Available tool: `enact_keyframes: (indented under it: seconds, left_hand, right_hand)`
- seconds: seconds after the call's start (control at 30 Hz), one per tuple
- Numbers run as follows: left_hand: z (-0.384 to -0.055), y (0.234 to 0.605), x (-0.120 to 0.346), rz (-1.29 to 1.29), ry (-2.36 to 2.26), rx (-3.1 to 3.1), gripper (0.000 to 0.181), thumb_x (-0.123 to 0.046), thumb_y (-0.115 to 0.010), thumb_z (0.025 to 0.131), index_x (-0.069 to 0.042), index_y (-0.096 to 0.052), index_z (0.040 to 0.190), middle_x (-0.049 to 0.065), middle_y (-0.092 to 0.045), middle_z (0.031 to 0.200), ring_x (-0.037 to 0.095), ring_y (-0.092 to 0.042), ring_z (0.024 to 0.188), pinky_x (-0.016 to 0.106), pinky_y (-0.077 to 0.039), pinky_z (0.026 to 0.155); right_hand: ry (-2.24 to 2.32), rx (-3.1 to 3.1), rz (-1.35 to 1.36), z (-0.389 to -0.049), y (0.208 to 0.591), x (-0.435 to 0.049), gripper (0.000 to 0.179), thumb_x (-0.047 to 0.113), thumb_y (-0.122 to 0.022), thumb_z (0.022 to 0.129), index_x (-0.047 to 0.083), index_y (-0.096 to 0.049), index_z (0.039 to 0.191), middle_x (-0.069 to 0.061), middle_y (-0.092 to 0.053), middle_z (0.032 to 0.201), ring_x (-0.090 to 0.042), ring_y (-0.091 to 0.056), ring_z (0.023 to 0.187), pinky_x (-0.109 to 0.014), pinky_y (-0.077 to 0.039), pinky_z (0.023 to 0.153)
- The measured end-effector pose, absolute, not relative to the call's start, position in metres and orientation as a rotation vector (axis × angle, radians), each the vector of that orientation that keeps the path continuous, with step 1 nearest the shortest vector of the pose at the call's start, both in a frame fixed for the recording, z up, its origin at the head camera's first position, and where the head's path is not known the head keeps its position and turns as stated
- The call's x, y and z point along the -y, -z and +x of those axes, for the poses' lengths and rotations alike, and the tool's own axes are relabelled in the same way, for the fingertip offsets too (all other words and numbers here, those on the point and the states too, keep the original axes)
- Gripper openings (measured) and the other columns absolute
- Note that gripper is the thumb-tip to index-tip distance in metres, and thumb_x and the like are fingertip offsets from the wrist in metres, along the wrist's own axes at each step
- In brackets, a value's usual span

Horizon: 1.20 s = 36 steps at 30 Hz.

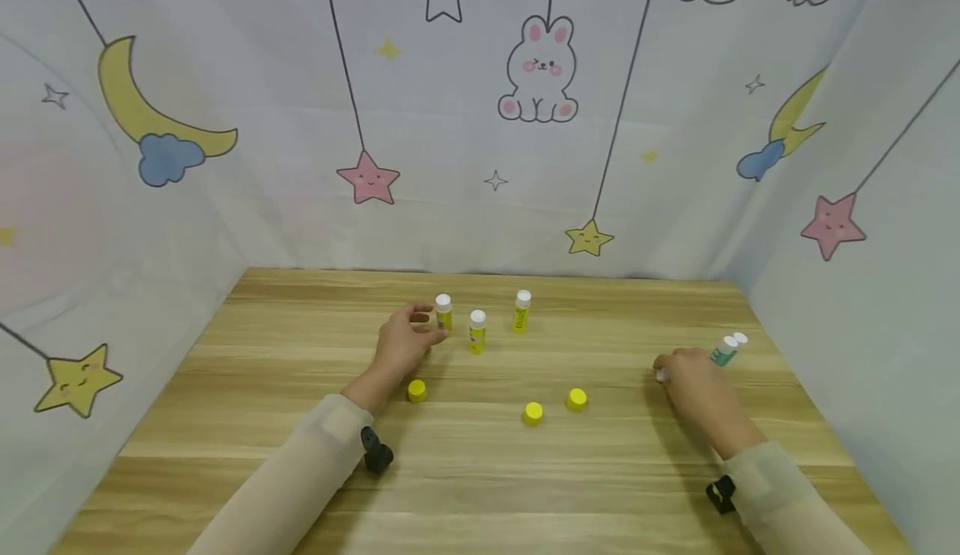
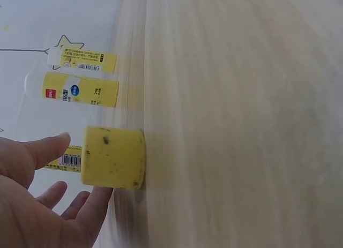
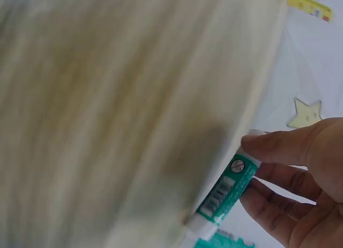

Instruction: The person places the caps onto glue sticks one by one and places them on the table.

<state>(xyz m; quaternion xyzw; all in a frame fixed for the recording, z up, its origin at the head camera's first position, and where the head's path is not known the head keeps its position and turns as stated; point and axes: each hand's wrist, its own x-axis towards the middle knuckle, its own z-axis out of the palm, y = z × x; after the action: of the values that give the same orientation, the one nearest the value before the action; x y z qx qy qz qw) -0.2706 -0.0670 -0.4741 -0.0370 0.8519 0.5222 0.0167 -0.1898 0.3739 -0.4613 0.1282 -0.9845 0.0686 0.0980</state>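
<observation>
My left hand (image 1: 401,342) is beside the leftmost yellow glue stick (image 1: 444,313), thumb and fingers spread about it; whether they touch it I cannot tell. Two more yellow glue sticks with white tops, a nearer one (image 1: 477,334) and a farther one (image 1: 522,313), stand upright to its right. In the left wrist view a yellow cap (image 2: 113,158) partly hides the stick by the hand. On the right, my right hand (image 1: 697,392) pinches a green glue stick (image 3: 228,189) between thumb and fingers; in the head view the hand covers most of it.
Just behind the right hand are other green glue sticks (image 1: 724,352) with white tops, partly overlapping. Yellow caps lie on the wooden table (image 1: 465,488): one near the left wrist (image 1: 417,391), and a pair (image 1: 533,413) around the middle. A patterned white curtain (image 1: 465,122) encloses the table.
</observation>
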Motion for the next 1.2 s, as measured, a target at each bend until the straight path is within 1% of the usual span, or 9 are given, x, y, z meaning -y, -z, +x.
enact_keyframes:
  seconds: [0.07,0.17,0.33,0.43,0.6,0.9,1.07,1.2]
  left_hand:
    - [-0.271,0.474,0.066,-0.115,-1.619,-2.650,0.056,-0.020,-0.083,0.087,-0.011,-0.058,0.137,0.016,-0.059,0.137,0.033,-0.062,0.120,0.043,-0.057,0.091]
    - [-0.272,0.475,0.064,-0.118,-1.616,-2.646,0.056,-0.020,-0.082,0.088,-0.012,-0.058,0.137,0.016,-0.059,0.137,0.033,-0.062,0.120,0.044,-0.056,0.093]
    - [-0.273,0.475,0.063,-0.123,-1.604,-2.651,0.055,-0.019,-0.082,0.088,-0.011,-0.058,0.136,0.015,-0.059,0.138,0.033,-0.061,0.121,0.045,-0.055,0.095]
    - [-0.274,0.474,0.062,-0.109,-1.595,-2.662,0.056,-0.019,-0.082,0.088,-0.011,-0.057,0.137,0.015,-0.059,0.139,0.033,-0.061,0.121,0.046,-0.055,0.095]
    - [-0.274,0.473,0.060,-0.095,-1.585,-2.666,0.057,-0.018,-0.081,0.088,-0.011,-0.057,0.139,0.014,-0.059,0.139,0.033,-0.061,0.121,0.045,-0.055,0.094]
    - [-0.275,0.472,0.060,-0.106,-1.609,-2.648,0.055,-0.017,-0.082,0.088,-0.011,-0.058,0.137,0.015,-0.059,0.139,0.033,-0.061,0.121,0.045,-0.056,0.094]
    - [-0.278,0.473,0.061,-0.079,-1.609,-2.639,0.058,-0.016,-0.081,0.088,-0.012,-0.056,0.140,0.014,-0.058,0.141,0.033,-0.060,0.123,0.045,-0.055,0.095]
    - [-0.280,0.476,0.062,-0.063,-1.616,-2.621,0.060,-0.016,-0.081,0.089,-0.011,-0.055,0.142,0.013,-0.058,0.141,0.033,-0.060,0.123,0.044,-0.056,0.096]
  right_hand:
    - [-0.257,2.915,0.340,-0.188,0.459,-0.377,0.013,-0.002,-0.069,0.092,-0.005,-0.073,0.104,-0.024,-0.071,0.097,-0.043,-0.068,0.091,-0.053,-0.058,0.077]
    - [-0.320,2.879,0.262,-0.184,0.451,-0.382,0.018,-0.002,-0.069,0.091,-0.009,-0.068,0.108,-0.027,-0.069,0.100,-0.044,-0.067,0.090,-0.055,-0.056,0.076]
    - [-0.365,2.783,0.152,-0.178,0.442,-0.394,0.020,0.000,-0.066,0.092,-0.011,-0.065,0.109,-0.029,-0.070,0.098,-0.044,-0.068,0.085,-0.057,-0.056,0.072]
    - [-0.397,2.738,0.100,-0.176,0.440,-0.400,0.022,-0.001,-0.068,0.092,-0.013,-0.065,0.109,-0.029,-0.070,0.095,-0.044,-0.068,0.083,-0.056,-0.057,0.069]
    - [-0.399,2.670,0.084,-0.173,0.441,-0.408,0.024,-0.003,-0.074,0.088,-0.015,-0.066,0.106,-0.031,-0.068,0.091,-0.044,-0.068,0.079,-0.054,-0.058,0.065]
    - [-0.351,2.662,0.059,-0.173,0.436,-0.409,0.022,-0.001,-0.074,0.088,-0.014,-0.069,0.106,-0.030,-0.069,0.090,-0.044,-0.068,0.079,-0.055,-0.057,0.066]
    - [-0.333,2.710,0.020,-0.174,0.434,-0.408,0.023,0.001,-0.072,0.090,-0.014,-0.069,0.108,-0.030,-0.068,0.093,-0.045,-0.067,0.083,-0.056,-0.056,0.069]
    - [-0.321,2.723,0.008,-0.173,0.435,-0.408,0.024,0.002,-0.071,0.091,-0.014,-0.069,0.108,-0.030,-0.068,0.093,-0.044,-0.066,0.083,-0.055,-0.055,0.068]
